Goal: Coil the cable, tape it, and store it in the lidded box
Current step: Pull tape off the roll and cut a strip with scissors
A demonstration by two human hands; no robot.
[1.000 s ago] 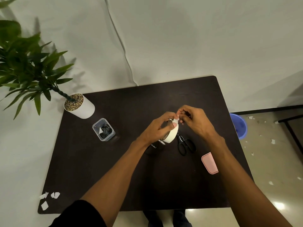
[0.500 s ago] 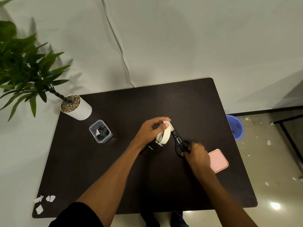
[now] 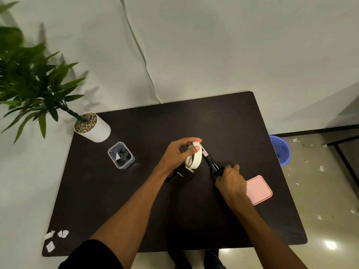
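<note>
Reading the dark table [image 3: 116, 200] as a clock face, white paper scraps [image 3: 56, 236] are lying at its 8 o'clock corner and a potted plant [image 3: 92, 129] is standing at 10 o'clock. Just at 4 o'clock of the pot, a clear box [image 3: 111, 152] is sitting open with a black cable [image 3: 124, 156] inside. Near the centre, the left hand [image 3: 174, 157] is holding a tape roll [image 3: 195, 160] on edge, thumb and fingers curled round its rim. A coiled cable [image 3: 180, 175] is lying on the table at 6 o'clock of the roll, partly under that wrist. The scissors [image 3: 210, 162] are pointing toward 11 o'clock at the roll; the right hand [image 3: 231, 181] is gripping their handles, fingers curled. A pink lid [image 3: 260, 189] is lying flat at 3 o'clock of that hand, a blue bin [image 3: 281, 150] standing on the floor beyond.
</note>
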